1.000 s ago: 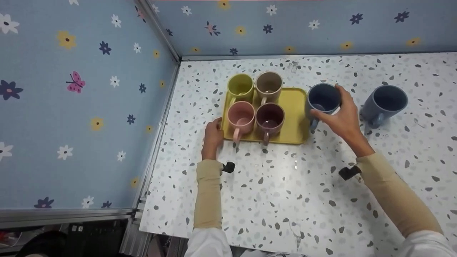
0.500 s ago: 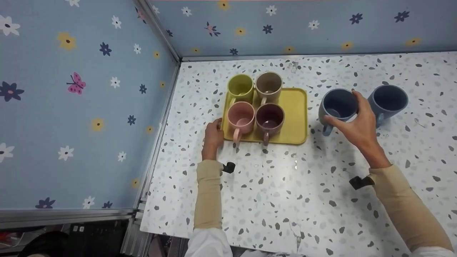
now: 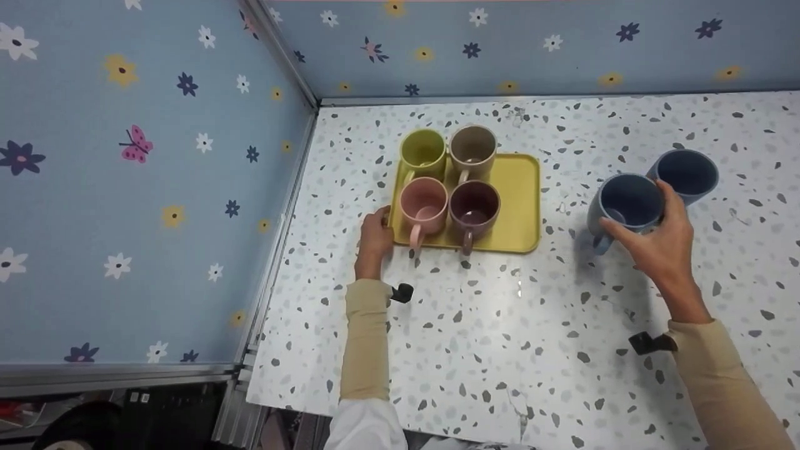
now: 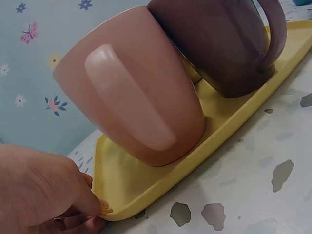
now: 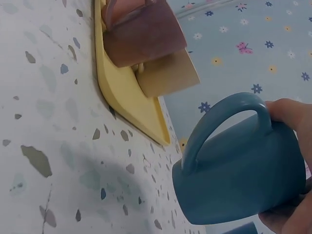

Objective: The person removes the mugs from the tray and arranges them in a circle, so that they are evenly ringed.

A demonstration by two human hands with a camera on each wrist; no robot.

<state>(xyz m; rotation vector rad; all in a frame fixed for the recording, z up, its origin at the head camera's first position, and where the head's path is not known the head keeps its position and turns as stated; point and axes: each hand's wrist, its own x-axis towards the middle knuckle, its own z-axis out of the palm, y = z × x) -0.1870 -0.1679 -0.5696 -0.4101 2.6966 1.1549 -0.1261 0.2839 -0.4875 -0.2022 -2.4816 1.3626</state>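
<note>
My right hand [image 3: 665,244] grips a blue mug [image 3: 631,203] near its rim, thumb and fingers on opposite sides. In the right wrist view this mug [image 5: 239,170] hangs above the table, with its handle towards the tray. Behind it stands another blue mug [image 3: 687,174], partly covered. My left hand [image 3: 375,234] pinches the left edge of a yellow tray [image 3: 522,206], the thumb on its rim in the left wrist view. On the tray's left and middle stand a green mug [image 3: 422,153], a taupe mug [image 3: 473,150], a pink mug [image 3: 424,206] and a dark purple mug [image 3: 474,209].
The white speckled table [image 3: 456,350] reaches back to a blue flowered panel [image 3: 562,50]. A second flowered panel [image 3: 156,187] runs along the left side. Bare tray surface shows to the right of the mugs.
My right hand has moved right and nearer to me, carrying the blue mug away from the tray's right edge to just before the other blue mug. My left hand stays on the tray.
</note>
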